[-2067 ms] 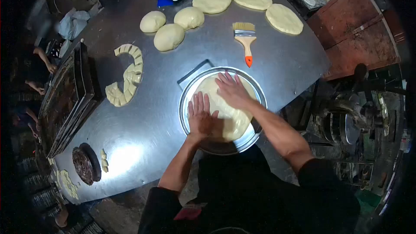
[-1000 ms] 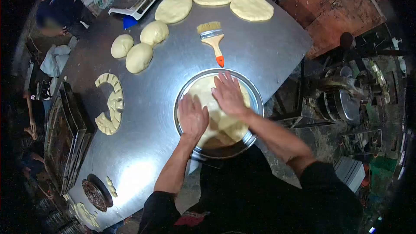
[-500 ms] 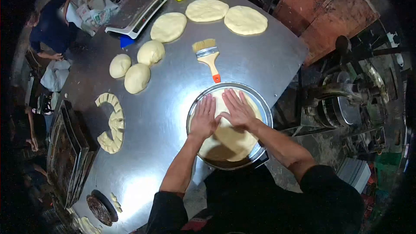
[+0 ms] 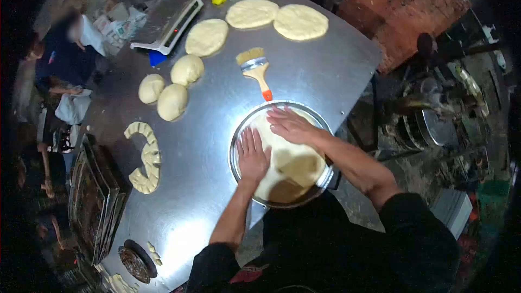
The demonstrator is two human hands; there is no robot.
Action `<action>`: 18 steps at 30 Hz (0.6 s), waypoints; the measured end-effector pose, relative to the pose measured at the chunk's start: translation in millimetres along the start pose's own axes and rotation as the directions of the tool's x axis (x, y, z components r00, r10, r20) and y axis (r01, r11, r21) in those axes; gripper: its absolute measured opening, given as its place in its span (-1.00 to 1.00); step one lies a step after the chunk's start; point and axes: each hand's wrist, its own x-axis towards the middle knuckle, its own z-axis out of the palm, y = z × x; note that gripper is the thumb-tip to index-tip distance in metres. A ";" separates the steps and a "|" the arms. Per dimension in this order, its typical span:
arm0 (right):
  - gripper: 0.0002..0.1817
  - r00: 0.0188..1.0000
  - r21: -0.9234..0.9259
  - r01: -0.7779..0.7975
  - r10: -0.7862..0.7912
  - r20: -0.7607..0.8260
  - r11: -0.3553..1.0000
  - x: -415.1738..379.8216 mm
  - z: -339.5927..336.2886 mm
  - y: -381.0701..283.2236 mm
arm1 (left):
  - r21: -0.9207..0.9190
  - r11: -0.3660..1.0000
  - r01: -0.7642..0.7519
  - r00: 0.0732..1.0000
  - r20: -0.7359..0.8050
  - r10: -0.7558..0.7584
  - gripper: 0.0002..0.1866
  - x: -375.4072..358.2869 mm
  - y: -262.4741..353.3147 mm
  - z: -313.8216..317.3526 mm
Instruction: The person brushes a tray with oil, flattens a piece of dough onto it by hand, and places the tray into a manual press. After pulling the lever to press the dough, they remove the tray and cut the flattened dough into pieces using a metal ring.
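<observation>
A round metal pan (image 4: pixel 236 140) sits at the near edge of the steel table (image 4: pixel 206 125), with a flat sheet of pale dough (image 4: pixel 296 165) spread inside it. My left hand (image 4: pixel 252 154) lies flat, fingers spread, on the dough's left side. My right hand (image 4: pixel 290 125) presses flat on the far part of the dough, fingers pointing left. Neither hand grips anything.
A brush (image 4: pixel 256 70) with an orange-tipped handle lies just beyond the pan. Three dough balls (image 4: pixel 172 101) and three flattened discs (image 4: pixel 300 21) lie farther back, near a scale (image 4: pixel 165 17). A cut dough ring (image 4: pixel 145 157) and stacked trays (image 4: pixel 92 206) lie left. A person (image 4: pixel 62 49) sits at far left.
My hands were side by side in the pan's middle half a second ago; now the left has slid back toward the pan's left edge and the right has turned across the far side.
</observation>
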 end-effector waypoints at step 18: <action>-0.24 1.000 -0.442 -0.017 0.004 -0.030 0.897 8.0 56.7 -75.3 | -0.434 0.861 0.263 0.964 0.075 -0.257 -0.71 -3.8 -72.2 -40.8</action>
